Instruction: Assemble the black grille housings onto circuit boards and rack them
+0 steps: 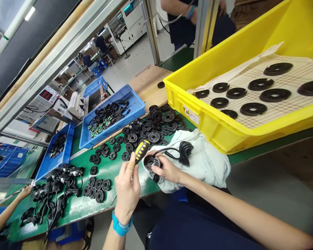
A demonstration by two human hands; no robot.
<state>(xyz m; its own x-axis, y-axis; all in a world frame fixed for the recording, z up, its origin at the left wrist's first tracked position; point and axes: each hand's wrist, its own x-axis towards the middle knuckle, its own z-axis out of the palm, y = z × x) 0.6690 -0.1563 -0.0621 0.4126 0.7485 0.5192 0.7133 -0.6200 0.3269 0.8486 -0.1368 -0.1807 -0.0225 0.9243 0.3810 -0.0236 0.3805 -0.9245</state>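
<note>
Currently, I see the left hand (127,185) with fingers clasping the handle (142,151), its long axis slanting up-right; the disc (148,161) lies just right, grasped by the right hand's (169,169) fingers beside the cloth (209,161).

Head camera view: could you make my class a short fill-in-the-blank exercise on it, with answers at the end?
1. The left hand holds a screwdriver with yellow marks shaped like ____.
2. The right hand grips a round slotted part coloured ____.
3. C-shaped discs lie inside the ____ bin.
4. The tabletop is coloured ____.

Missing words: stars; black; yellow; green.
</note>
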